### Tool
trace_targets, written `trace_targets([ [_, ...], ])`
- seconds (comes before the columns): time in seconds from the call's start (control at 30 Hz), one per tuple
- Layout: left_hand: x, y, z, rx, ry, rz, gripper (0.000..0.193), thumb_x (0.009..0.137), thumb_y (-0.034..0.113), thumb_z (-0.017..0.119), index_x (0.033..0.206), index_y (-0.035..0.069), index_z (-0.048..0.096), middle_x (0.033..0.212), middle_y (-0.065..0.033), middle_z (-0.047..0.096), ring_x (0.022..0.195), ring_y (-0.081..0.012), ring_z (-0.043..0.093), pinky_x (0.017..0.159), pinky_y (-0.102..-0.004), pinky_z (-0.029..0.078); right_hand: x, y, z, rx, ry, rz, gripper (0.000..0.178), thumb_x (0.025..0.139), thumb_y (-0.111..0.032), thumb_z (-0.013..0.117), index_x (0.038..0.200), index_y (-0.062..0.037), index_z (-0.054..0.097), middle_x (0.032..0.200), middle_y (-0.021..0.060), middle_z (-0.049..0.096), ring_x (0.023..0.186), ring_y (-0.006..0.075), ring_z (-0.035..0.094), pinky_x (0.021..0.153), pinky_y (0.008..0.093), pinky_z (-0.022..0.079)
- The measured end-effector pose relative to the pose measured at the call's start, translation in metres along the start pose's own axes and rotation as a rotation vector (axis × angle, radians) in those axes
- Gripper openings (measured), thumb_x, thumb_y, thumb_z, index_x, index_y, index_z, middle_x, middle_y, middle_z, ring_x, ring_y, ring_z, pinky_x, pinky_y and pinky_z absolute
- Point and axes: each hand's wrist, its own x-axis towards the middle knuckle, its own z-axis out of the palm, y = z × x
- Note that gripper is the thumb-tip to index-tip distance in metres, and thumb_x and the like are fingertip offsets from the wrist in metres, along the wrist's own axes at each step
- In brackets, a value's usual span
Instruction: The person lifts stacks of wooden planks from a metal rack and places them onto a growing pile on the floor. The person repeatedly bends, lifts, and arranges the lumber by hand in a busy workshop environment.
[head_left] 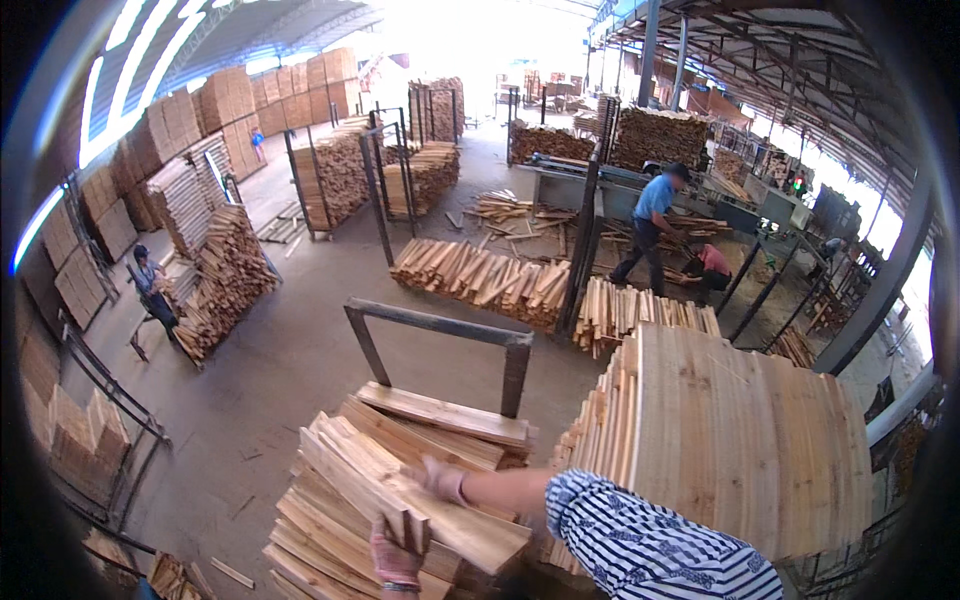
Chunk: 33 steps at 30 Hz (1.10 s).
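Several pale wooden boards lie at a slant on top of a waist-high stack of boards in front of me. My left hand, in a pinkish work glove, is closed round the near ends of these upper boards. Across them reaches my right arm in a striped sleeve, and my right hand rests on a board's upper face, slightly blurred, its fingers stretched out. Another board lies across the far end of the stack, by a dark metal frame.
A tall stack of wide panels stands close on my right. Ahead are low piles of boards between metal posts. A person in a blue shirt and a crouching person in red are beyond; another person stands at left.
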Motion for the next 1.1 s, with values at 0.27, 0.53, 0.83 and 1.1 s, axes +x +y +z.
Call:
trace_targets([
  [0.27,-0.004,0.004,-0.009,0.168,0.2,0.063,0.049,0.088,0.058,0.073,0.121,0.023,0.063,0.106,-0.0006,0.069,0.087,-0.0269,0.066,0.068,-0.0424,0.064,-0.06,0.008,0.047,0.771,-0.351,0.274,0.08,0.095,-0.071,0.052,0.143,-0.0076,0.056,0.134,0.0118,0.064,0.119,0.02,0.063,0.101,0.0381,0.051],
  [0.53,-0.156,-0.013,0.02,0.137,0.123,-0.074,0.037,0.1,0.042,0.064,0.129,0.019,0.064,0.111,-0.003,0.071,0.099,-0.0297,0.069,0.074,-0.0472,0.065,-0.188,-0.018,-0.006,0.562,-0.459,0.132,0.069,0.093,-0.059,0.066,0.133,-0.0031,0.061,0.127,0.0112,0.068,0.111,0.0203,0.065,0.095,0.0378,0.053],
  [0.83,-0.211,-0.032,0.079,0.172,0.026,0.095,0.043,0.101,0.039,0.062,0.126,0.003,0.064,0.117,-0.016,0.07,0.104,-0.0418,0.069,0.089,-0.0572,0.062,-0.221,-0.022,-0.011,0.196,-0.069,-0.05,0.089,0.087,-0.058,0.066,0.145,0.0048,0.042,0.139,0.0256,0.057,0.13,0.0358,0.056,0.106,0.0432,0.045],
  [1.1,-0.274,-0.057,0.144,0.528,-0.109,0.373,0.047,0.106,0.028,0.055,0.151,0.015,0.047,0.147,-0.0039,0.053,0.128,-0.0287,0.058,0.101,-0.0481,0.056,-0.344,-0.053,-0.087,0.395,0.155,-0.431,0.083,0.093,-0.046,0.067,0.154,-0.0035,0.03,0.139,0.0229,0.058,0.131,0.0312,0.055,0.109,0.0381,0.041],
])
